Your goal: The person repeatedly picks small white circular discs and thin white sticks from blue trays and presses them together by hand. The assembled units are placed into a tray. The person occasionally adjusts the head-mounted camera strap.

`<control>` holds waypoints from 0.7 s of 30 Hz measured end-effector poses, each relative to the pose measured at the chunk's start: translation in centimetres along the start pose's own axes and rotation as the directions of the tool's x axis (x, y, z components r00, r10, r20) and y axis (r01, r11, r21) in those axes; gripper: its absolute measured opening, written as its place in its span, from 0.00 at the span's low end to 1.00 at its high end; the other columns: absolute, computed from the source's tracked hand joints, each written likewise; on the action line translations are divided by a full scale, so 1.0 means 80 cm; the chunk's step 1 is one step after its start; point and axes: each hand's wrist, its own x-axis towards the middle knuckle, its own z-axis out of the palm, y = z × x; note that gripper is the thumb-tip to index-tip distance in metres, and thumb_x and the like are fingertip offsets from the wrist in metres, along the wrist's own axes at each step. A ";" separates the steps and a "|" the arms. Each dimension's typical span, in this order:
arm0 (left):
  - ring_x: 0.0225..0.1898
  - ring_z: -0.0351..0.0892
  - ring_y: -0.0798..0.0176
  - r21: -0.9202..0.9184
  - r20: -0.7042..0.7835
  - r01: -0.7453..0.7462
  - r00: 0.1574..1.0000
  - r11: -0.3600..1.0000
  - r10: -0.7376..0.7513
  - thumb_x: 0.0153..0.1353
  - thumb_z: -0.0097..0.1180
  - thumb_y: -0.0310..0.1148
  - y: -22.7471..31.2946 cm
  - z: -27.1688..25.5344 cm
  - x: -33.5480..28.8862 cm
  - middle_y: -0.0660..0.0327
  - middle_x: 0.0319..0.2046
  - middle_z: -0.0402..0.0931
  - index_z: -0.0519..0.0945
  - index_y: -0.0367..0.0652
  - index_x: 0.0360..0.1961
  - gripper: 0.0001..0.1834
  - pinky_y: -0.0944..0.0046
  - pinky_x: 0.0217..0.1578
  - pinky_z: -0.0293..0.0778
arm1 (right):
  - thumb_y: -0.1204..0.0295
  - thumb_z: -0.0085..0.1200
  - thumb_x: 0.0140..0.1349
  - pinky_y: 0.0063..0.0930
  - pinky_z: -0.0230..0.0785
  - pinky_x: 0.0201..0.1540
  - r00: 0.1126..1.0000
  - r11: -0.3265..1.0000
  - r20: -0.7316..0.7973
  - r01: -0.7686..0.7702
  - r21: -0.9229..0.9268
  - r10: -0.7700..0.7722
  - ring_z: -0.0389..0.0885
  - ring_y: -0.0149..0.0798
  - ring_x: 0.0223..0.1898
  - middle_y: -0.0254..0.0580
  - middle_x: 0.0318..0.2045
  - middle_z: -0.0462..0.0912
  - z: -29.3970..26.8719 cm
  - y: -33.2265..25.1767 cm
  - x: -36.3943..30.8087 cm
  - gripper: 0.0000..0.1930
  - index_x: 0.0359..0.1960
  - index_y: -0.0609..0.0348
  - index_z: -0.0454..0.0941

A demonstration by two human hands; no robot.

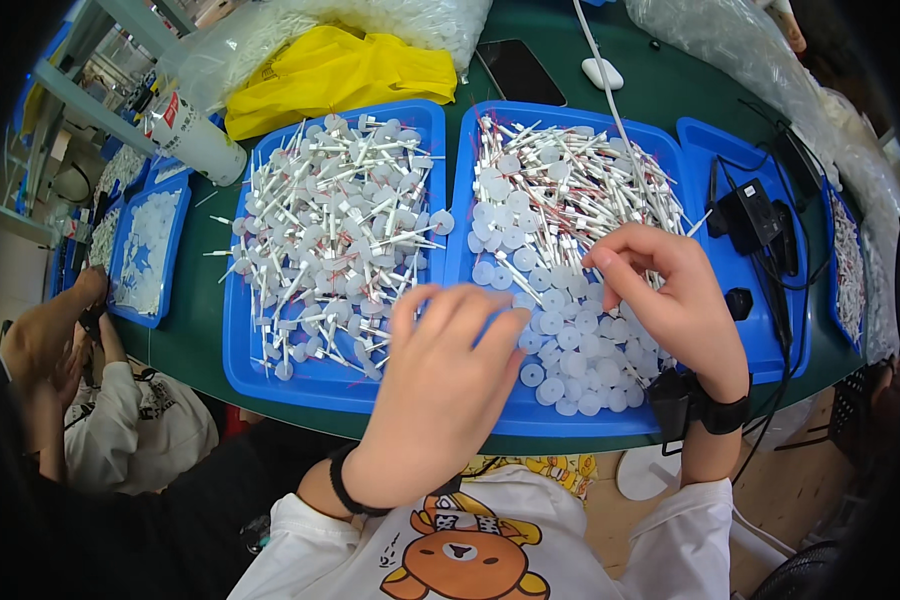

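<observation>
The left hand (445, 385) covers the right tray's (550, 420) near left corner, fingers loosely curled, hold hidden from me; the right hand (675, 300), thumb and forefinger almost meeting, grip unclear, crosses its right edge; pale discs (575, 365) fill the near edge, white stems (595, 190) the far; light, single-piece pinches should work best.

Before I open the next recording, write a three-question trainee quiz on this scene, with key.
1. True or false: the crumpled yellow plastic bag lies beyond the blue plastic tray left of centre.
2. Which hand is nearer the black boxy power adapter, left or right?
3. Near or far: at which end of the next blue plastic tray rightward are loose translucent round discs thickest?

Key: 1. True; 2. the right hand; 3. near.
</observation>
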 end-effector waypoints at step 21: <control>0.33 0.76 0.62 -0.459 -0.068 0.035 0.995 0.888 -0.074 0.51 0.67 0.20 -0.017 0.052 0.030 0.59 0.36 0.74 0.79 0.39 0.45 0.19 0.66 0.35 0.75 | 0.73 0.56 0.62 0.32 0.71 0.47 0.976 0.955 0.217 0.091 -0.282 -0.029 0.79 0.44 0.43 0.50 0.46 0.78 -0.003 0.041 0.015 0.15 0.48 0.68 0.79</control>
